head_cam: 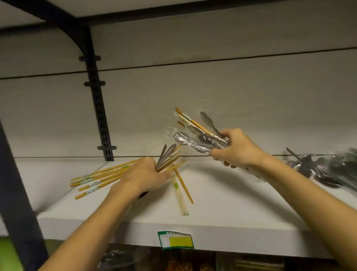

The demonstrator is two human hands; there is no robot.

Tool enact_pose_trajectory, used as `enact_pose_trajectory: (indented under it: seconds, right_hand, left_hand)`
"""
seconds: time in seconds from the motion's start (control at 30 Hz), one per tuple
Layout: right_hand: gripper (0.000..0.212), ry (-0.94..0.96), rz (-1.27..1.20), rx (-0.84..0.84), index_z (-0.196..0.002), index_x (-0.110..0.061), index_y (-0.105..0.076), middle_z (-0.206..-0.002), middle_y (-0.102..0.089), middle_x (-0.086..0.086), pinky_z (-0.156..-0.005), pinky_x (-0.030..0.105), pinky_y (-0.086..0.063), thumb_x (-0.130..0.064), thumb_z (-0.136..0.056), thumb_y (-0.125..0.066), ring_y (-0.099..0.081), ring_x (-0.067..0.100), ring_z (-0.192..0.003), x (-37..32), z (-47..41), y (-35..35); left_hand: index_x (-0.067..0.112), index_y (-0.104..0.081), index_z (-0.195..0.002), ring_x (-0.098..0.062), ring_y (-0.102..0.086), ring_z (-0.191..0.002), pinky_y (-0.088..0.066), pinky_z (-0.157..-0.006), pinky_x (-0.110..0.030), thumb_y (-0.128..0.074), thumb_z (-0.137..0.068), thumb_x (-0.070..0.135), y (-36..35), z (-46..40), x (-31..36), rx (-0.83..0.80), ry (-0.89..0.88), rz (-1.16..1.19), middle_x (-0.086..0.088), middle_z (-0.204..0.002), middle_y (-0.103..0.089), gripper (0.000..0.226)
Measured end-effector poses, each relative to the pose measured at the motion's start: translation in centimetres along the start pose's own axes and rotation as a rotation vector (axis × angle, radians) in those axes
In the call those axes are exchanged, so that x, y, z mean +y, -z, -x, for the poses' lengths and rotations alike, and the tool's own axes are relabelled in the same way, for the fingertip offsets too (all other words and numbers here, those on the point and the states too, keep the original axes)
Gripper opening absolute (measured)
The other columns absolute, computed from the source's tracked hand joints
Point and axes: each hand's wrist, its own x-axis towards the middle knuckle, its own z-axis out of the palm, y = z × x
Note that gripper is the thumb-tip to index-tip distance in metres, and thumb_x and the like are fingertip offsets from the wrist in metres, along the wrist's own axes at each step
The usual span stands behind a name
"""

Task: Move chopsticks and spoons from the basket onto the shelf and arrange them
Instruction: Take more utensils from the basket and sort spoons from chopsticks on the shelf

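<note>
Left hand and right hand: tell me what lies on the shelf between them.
In the head view, a chopstick pair lies on the shelf between the left hand and the right hand; otherwise bare.

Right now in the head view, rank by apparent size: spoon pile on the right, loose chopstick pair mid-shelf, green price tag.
1. Spoon pile, clearly largest.
2. Loose chopstick pair: longer but thin.
3. Green price tag: sits nearer the camera, so 2 versus 3 is unsure.

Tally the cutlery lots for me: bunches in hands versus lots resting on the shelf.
Mixed bunches in hands: 2, in left hand and right hand
Chopstick lots on shelf: 2, left fan and loose pair
Spoon pile on shelf: 1
Total: 5
</note>
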Motion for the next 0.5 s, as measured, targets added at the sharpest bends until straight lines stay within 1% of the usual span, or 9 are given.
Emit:
enact_pose_trajectory:
  seconds: [0.1, 0.17, 0.27, 0.3, 0.37, 0.4, 0.43, 0.5]
  right_hand:
    - [0.015, 0.015, 0.006, 0.012, -0.092, -0.018, -0.065, -0.061, -0.058, 0.0, -0.044, 0.022, -0.039, -0.014, -0.078, -0.067, -0.052, 0.016, -0.049, -0.5, -0.5, -1.5]
    - [0.017, 0.01, 0.021, 0.033, -0.094, -0.018, -0.066, -0.065, -0.06, 0.001, -0.05, 0.024, -0.041, -0.016, -0.077, -0.07, -0.054, 0.019, -0.055, -0.1, -0.5, -2.6]
    - [0.014, -0.043, 0.066, 0.081, -0.09, -0.02, -0.064, -0.07, -0.063, 0.002, -0.058, 0.027, -0.045, -0.017, -0.077, -0.069, -0.059, 0.024, -0.063, 1.4, -0.2, -3.6]
    - [0.012, -0.061, 0.092, 0.089, -0.087, -0.02, -0.063, -0.07, -0.064, 0.003, -0.058, 0.028, -0.045, -0.018, -0.077, -0.069, -0.06, 0.025, -0.065, 1.8, -0.1, -3.8]
    - [0.009, -0.085, 0.147, 0.096, -0.083, -0.019, -0.062, -0.071, -0.064, 0.004, -0.056, 0.028, -0.043, -0.02, -0.077, -0.068, -0.061, 0.026, -0.067, 2.5, -0.1, -3.9]
    - [0.009, -0.093, 0.163, 0.104, -0.084, -0.019, -0.062, -0.071, -0.064, 0.004, -0.056, 0.028, -0.042, -0.02, -0.078, -0.068, -0.06, 0.025, -0.067, 2.8, -0.1, -3.9]
    - [0.01, -0.1, 0.179, 0.111, -0.085, -0.018, -0.063, -0.071, -0.063, 0.003, -0.055, 0.028, -0.042, -0.021, -0.078, -0.069, -0.059, 0.024, -0.067, 3.0, 0.0, -3.9]
    - [0.009, -0.108, 0.23, 0.114, -0.083, -0.02, -0.061, -0.07, -0.061, -0.001, -0.054, 0.025, -0.041, -0.022, -0.078, -0.069, -0.056, 0.019, -0.065, 3.2, 0.0, -4.0]
  left_hand:
    - [0.017, -0.064, -0.088, -0.021, -0.06, -0.074, -0.043, -0.058, -0.029, -0.059, -0.081, 0.061, -0.4, -0.3, -0.7, 0.027, 0.009, 0.112, -0.002, -0.078, -0.063, 0.045]
    - [0.016, -0.064, -0.091, -0.023, -0.061, -0.077, -0.039, -0.054, -0.028, -0.061, -0.085, 0.05, -0.4, -0.6, -1.2, 0.049, 0.016, 0.155, -0.002, -0.079, -0.063, 0.034]
    - [0.016, -0.061, -0.091, -0.017, -0.055, -0.069, -0.036, -0.051, -0.026, -0.06, -0.089, 0.034, -0.3, -1.1, -1.9, 0.089, 0.006, 0.127, 0.0, -0.075, -0.057, 0.018]
    - [0.016, -0.06, -0.089, -0.018, -0.056, -0.069, -0.038, -0.051, -0.027, -0.059, -0.091, 0.03, -0.3, -1.3, -2.1, 0.103, -0.007, 0.135, 0.0, -0.074, -0.056, 0.014]
    - [0.015, -0.061, -0.09, -0.023, -0.061, -0.071, -0.05, -0.054, -0.031, -0.054, -0.093, 0.028, -0.3, -1.9, -2.3, 0.116, -0.021, 0.178, -0.005, -0.076, -0.06, 0.015]
    - [0.014, -0.062, -0.092, -0.024, -0.062, -0.071, -0.053, -0.056, -0.033, -0.051, -0.094, 0.029, -0.4, -2.2, -2.4, 0.116, -0.017, 0.188, -0.007, -0.079, -0.062, 0.018]
    - [0.014, -0.062, -0.094, -0.023, -0.062, -0.071, -0.051, -0.054, -0.033, -0.049, -0.095, 0.03, -0.5, -2.5, -2.5, 0.112, -0.017, 0.17, -0.008, -0.081, -0.062, 0.021]
    - [0.012, -0.062, -0.097, -0.022, -0.059, -0.07, -0.041, -0.05, -0.03, -0.046, -0.096, 0.032, -0.7, -3.2, -2.8, 0.122, -0.033, 0.084, -0.007, -0.082, -0.062, 0.026]
